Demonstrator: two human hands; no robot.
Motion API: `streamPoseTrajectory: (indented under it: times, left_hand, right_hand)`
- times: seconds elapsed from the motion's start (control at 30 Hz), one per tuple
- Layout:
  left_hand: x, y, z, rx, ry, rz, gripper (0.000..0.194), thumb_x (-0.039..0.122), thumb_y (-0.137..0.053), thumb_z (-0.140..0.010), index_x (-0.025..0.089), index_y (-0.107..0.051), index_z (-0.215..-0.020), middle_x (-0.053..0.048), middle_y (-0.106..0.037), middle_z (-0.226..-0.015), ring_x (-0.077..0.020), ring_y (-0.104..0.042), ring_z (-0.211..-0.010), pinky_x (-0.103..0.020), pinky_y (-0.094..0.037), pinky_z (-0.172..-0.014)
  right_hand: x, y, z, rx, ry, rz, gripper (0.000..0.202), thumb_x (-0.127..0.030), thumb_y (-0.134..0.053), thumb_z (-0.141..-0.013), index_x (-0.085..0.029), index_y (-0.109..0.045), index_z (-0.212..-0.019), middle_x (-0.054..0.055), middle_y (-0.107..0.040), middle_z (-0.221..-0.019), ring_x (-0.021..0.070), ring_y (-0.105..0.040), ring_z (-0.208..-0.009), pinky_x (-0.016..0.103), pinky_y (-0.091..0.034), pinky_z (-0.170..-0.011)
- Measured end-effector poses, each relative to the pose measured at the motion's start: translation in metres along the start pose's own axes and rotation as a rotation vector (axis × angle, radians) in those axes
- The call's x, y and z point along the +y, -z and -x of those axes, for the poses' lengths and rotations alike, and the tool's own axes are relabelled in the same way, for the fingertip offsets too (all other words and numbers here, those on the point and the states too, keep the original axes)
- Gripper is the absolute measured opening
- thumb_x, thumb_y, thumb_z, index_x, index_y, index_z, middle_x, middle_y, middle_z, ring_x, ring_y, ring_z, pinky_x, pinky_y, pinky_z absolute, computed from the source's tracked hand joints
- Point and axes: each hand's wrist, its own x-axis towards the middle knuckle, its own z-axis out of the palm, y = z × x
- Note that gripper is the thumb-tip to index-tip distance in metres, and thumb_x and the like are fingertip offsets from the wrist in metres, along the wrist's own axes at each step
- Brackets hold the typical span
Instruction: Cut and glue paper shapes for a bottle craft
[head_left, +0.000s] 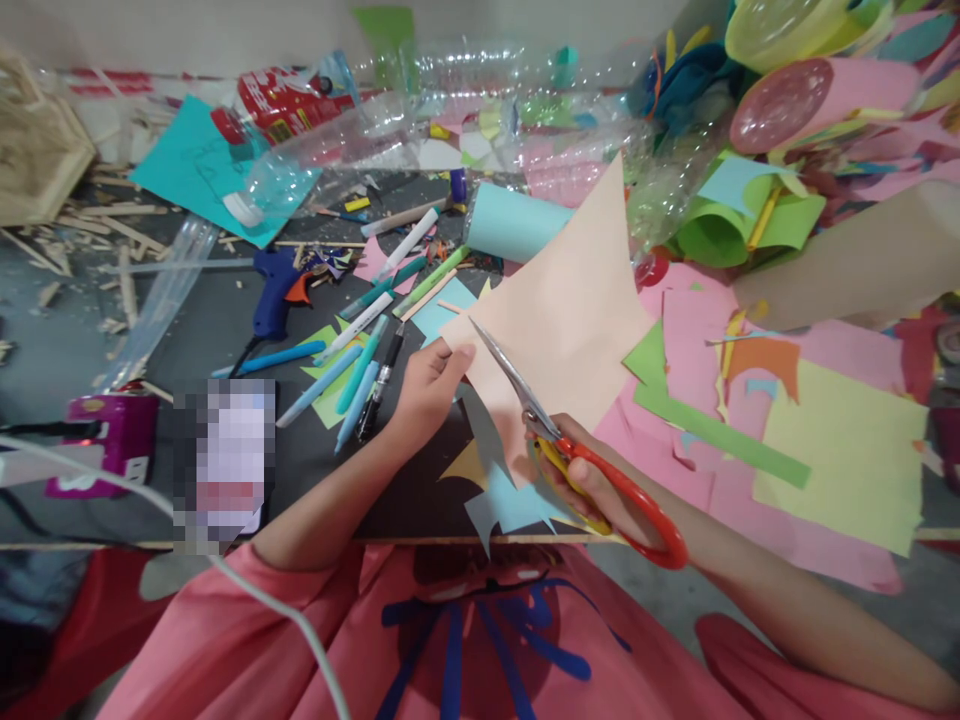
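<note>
My left hand [429, 392] pinches the left corner of a peach paper sheet [574, 290], thumb on top. My right hand [585, 480] is wrapped round scissors [525, 393] with red and yellow handles. Their blades look closed or nearly so and lie over the sheet's lower left part, pointing up and left toward my left thumb. The sheet curves up to a point at its top. Blue and tan paper scraps [517, 500] lie below it. Several markers [349, 380] are spread left of my left hand.
A blue glue gun [276, 290], a phone [234, 455] and a purple box [105, 440] stand left. A white cable [300, 625] crosses the lower left. Clear plastic bottles [337, 140] line the back. Pink paper [847, 500], a yellow sheet [840, 450] and a green strip [727, 440] lie right.
</note>
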Motion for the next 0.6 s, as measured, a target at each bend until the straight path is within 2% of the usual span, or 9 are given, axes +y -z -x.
streamPoseTrajectory:
  times: [0.13,0.23,0.3,0.47,0.6]
  left_hand:
    - [-0.002,-0.001,-0.001,0.001,0.048,0.073,0.029,0.044,-0.067,-0.071,0.016,-0.061,-0.065,0.002,-0.055,-0.056,-0.0103,-0.049,-0.053,-0.023,-0.041,-0.053]
    - [-0.004,-0.002,-0.002,0.011,0.079,0.110,0.028,0.042,-0.069,-0.068,0.016,-0.060,-0.063,0.002,-0.056,-0.055,-0.0104,-0.050,-0.054,-0.022,-0.042,-0.054]
    - [-0.004,-0.002,-0.003,0.012,0.103,0.142,0.027,0.041,-0.072,-0.065,0.016,-0.061,-0.064,0.003,-0.057,-0.056,-0.0107,-0.051,-0.055,-0.023,-0.044,-0.055]
    - [-0.007,-0.002,-0.008,0.033,0.142,0.206,0.033,0.048,-0.070,-0.066,0.017,-0.058,-0.062,0.003,-0.055,-0.056,-0.0115,-0.052,-0.056,-0.024,-0.046,-0.056]
    - [-0.006,0.000,-0.007,0.030,0.094,0.153,0.035,0.048,-0.069,-0.069,0.017,-0.057,-0.061,0.002,-0.053,-0.057,-0.0098,-0.049,-0.055,-0.022,-0.042,-0.054]
  right_hand:
    - [-0.005,-0.006,-0.003,0.029,-0.064,-0.046,0.055,-0.076,-0.050,-0.081,-0.023,-0.042,-0.094,-0.012,-0.034,-0.056,0.0032,-0.023,-0.039,0.019,-0.018,-0.034]
    - [-0.008,-0.007,-0.003,0.068,-0.139,-0.035,0.061,-0.079,-0.054,-0.075,-0.023,-0.041,-0.096,-0.013,-0.034,-0.054,0.0034,-0.023,-0.038,0.019,-0.018,-0.033]
    - [-0.006,-0.006,-0.002,0.069,-0.146,-0.009,0.061,-0.078,-0.053,-0.076,-0.023,-0.042,-0.099,-0.012,-0.036,-0.056,0.0034,-0.023,-0.039,0.019,-0.019,-0.034]
    - [0.002,-0.001,0.004,0.032,-0.039,0.049,0.052,-0.071,-0.049,-0.085,-0.023,-0.044,-0.104,-0.008,-0.037,-0.064,0.0046,-0.024,-0.045,0.020,-0.019,-0.036]
    - [0.001,0.000,0.005,0.011,0.045,0.042,0.051,-0.072,-0.044,-0.087,-0.024,-0.044,-0.105,-0.005,-0.038,-0.074,0.0058,-0.027,-0.052,0.020,-0.028,-0.041]
